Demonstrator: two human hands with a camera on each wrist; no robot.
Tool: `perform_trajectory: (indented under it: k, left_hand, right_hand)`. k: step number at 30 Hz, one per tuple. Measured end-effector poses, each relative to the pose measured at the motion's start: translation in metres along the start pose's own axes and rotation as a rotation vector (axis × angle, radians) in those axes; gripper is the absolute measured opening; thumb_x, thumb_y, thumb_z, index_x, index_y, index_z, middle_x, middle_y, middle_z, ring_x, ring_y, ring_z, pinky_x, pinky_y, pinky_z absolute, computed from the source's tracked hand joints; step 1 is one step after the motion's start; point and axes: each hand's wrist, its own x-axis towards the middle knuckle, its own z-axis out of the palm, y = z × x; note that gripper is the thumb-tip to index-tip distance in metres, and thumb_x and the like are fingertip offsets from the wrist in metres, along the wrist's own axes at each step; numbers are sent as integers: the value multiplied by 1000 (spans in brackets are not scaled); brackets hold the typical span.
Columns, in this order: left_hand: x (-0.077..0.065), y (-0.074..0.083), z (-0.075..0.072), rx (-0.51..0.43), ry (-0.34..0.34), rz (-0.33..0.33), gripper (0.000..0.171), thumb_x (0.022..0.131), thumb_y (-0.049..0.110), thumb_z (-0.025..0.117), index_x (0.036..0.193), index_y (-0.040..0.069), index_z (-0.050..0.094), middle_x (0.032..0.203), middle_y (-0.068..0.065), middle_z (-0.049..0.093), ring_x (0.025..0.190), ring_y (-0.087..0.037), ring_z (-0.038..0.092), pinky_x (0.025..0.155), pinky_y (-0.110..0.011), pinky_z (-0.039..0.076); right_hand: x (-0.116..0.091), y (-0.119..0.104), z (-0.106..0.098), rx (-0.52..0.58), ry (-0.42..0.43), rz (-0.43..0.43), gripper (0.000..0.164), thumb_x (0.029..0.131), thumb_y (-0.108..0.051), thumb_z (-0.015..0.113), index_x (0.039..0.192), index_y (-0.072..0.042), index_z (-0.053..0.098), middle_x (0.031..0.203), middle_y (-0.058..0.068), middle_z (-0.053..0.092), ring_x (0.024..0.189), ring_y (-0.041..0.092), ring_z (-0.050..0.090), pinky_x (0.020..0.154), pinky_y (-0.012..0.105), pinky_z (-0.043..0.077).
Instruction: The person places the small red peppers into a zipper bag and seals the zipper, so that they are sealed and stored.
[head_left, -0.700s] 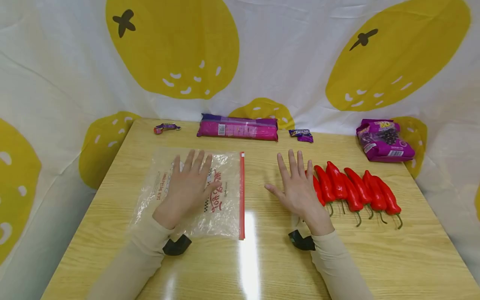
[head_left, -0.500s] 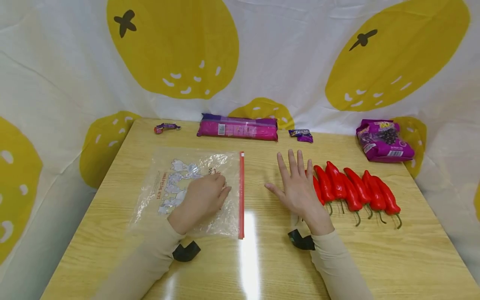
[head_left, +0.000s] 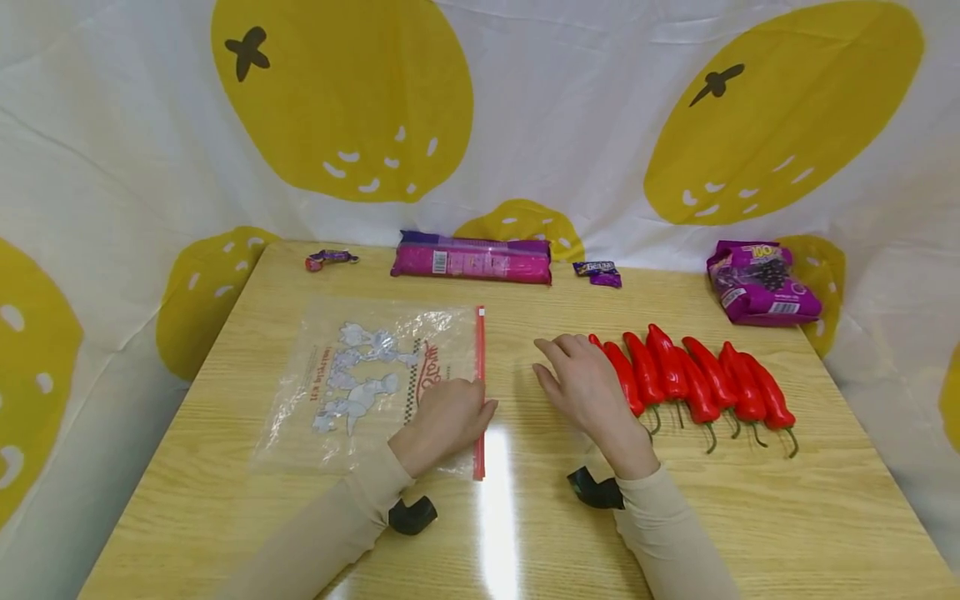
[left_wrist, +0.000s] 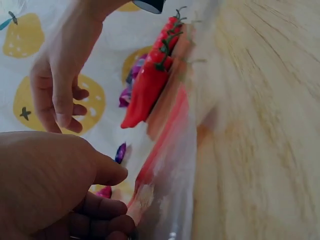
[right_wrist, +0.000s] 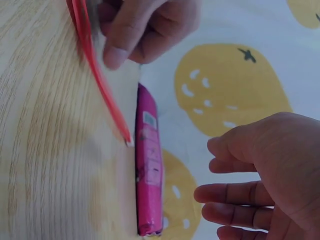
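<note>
A flat, see-through plastic bag (head_left: 375, 371) with grey cartoon animals and red writing on it lies on the shiny, yellow-brown wood tabletop (head_left: 810, 517), at 8 o'clock in the head view. A thin red plastic strip (head_left: 481, 333) runs along its 3 o'clock edge. The left hand (head_left: 446, 417) is over the bag's 4 o'clock part, right by the strip. Its fingers are bent. In the left wrist view there is a gap between the thumb and the bent fingers, and the strip is close to the fingertips. I cannot tell if they pinch it.

The right hand (head_left: 588, 396) is at 3 o'clock from the left hand. It is free, with its fingers loose and softly bent.

At 3 o'clock from the right hand is a row of at least 7 shiny red peppers (head_left: 697, 383), side by side, tips to 11 o'clock and green stems to 5 o'clock. The hand hides part of the row's near end.

Along the tabletop's 12 o'clock edge is a long pink and purple pack (head_left: 471, 258). At 9 o'clock from it is a small purple and red wrapped sweet (head_left: 331, 258). At 3 o'clock is a small blue and purple wrapped treat (head_left: 597, 269). A plump purple bag (head_left: 763, 285) with dark fruit on it sits at 1 o'clock from the peppers.
</note>
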Motion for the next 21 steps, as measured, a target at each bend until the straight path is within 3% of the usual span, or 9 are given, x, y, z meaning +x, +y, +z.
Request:
perform_trajectory:
  k: [10,21]
  left_hand:
    - [1,-4,6,-99,-39,-45,28,84,29,57,64,12,49,51,1,45,41,-12,42,37,-28,33]
    - [2,-8,1,-139,-19,-14,15,79,16,53,66,8,51,53,-1,46,44,-13,41,38,-29,33]
  right_hand:
    - [1,-2,1,3,5,-20,34,82,-22,66,111,-6,64,93,9,64,83,26,57,73,35,48]
    - [-1,-8,4,31,-44,-41,31,80,-20,68,108,-6,65,92,7,65,83,24,57,74,33,48]
